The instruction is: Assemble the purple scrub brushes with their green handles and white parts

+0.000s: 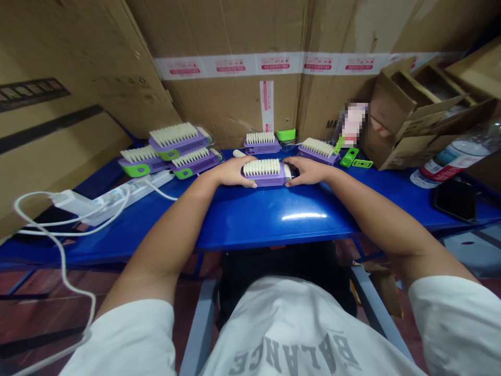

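Between my two hands a purple brush (263, 173) lies on the blue table, its pale bristles facing up. My left hand (237, 171) grips its left end, thumb along the front side. At the other end, my right hand (304, 171) has its fingers closed around a dark, clear-looking part of the brush. Just behind stands another purple brush (261, 143), with a bright green piece (286, 135) beside it. A further brush (318, 150) sits near my right hand, next to loose green plastic parts (349, 157).
Several purple and green brushes (180, 141) are piled at the left. A white power strip (117, 196) with cables lies before them. Cardboard boxes (407, 115), a water bottle (450, 159) and a dark phone (455, 200) are at the right. Large cardboard (235, 31) walls the back.
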`<act>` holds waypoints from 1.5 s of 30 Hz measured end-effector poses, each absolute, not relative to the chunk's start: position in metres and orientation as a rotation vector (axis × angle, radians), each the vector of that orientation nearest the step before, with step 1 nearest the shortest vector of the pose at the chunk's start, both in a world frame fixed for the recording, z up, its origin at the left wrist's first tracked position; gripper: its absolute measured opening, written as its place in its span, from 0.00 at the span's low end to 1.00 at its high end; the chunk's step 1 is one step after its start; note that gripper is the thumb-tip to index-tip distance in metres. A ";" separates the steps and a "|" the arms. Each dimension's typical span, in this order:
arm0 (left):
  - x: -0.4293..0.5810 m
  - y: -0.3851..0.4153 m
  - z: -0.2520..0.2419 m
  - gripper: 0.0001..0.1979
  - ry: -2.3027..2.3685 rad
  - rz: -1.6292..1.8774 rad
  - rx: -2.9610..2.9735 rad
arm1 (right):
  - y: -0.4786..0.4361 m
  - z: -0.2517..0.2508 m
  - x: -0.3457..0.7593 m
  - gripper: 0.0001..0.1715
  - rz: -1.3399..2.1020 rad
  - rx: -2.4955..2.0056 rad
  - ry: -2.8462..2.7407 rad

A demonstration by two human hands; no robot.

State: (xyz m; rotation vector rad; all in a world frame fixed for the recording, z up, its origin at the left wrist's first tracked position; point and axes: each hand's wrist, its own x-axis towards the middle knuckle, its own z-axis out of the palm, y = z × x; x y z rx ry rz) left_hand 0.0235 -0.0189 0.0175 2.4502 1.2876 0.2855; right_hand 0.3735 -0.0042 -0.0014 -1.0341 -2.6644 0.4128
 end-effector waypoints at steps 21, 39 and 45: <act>0.024 -0.020 0.018 0.54 1.287 0.299 2.451 | -0.005 -0.002 0.372 0.56 0.428 -1.038 -2.648; 0.024 -0.018 0.015 0.54 1.266 0.310 2.457 | -0.009 0.000 0.369 0.56 0.447 -1.059 -2.625; 0.025 -0.020 0.017 0.54 1.290 0.309 2.449 | -0.008 0.000 0.370 0.56 0.448 -1.031 -2.631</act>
